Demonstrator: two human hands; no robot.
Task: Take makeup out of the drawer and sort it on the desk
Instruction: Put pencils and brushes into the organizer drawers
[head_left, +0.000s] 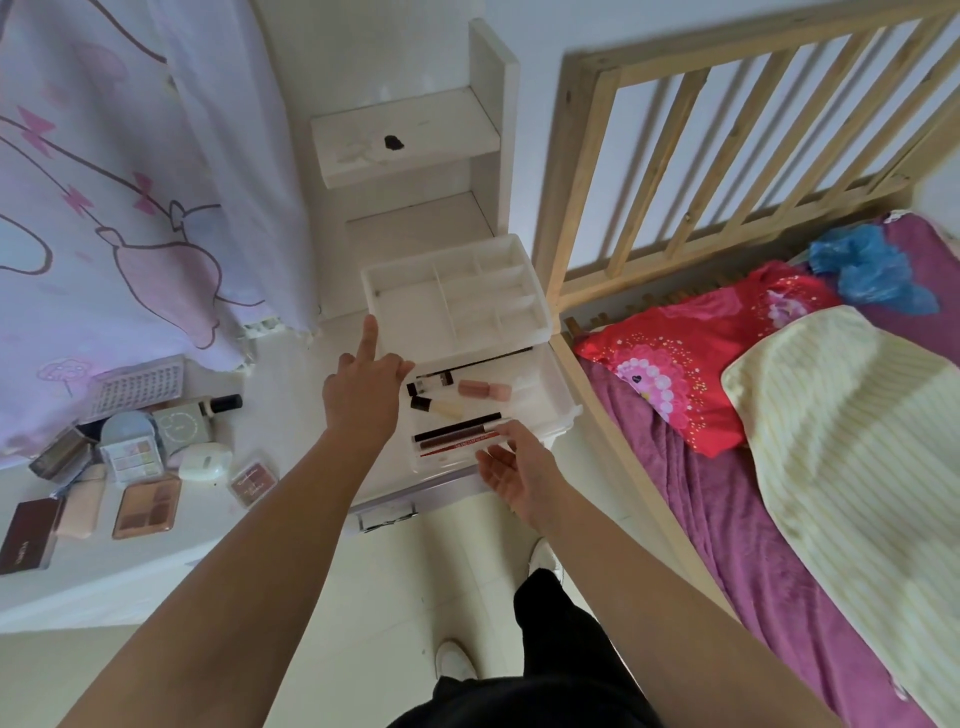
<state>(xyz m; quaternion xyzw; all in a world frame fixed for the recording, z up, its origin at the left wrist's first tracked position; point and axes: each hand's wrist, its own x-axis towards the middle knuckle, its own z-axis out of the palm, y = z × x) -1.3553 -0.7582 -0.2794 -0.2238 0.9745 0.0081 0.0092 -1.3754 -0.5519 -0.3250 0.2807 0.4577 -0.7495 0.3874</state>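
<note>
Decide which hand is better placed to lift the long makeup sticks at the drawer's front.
Right. The right hand lies open beside the long makeup sticks, fingers at their ends. The left hand hovers further back, index finger pointing toward the divided tray.

Drawer (550, 384): I read milky, half-clear plastic, smooth. Divided tray (457, 291): white plastic, matt. Bed frame (670, 156): bare pale wood, unpainted. Curtain (130, 182): thin printed cloth, matt. Purple blanket (753, 545): fleecy cloth. Striped cover (841, 441): soft yellow cloth. Blue bag (872, 270): crinkled plastic film, slight sheen. Palette (148, 506): I note a glossy case. Desk (156, 561): smooth white, faint shine.
</note>
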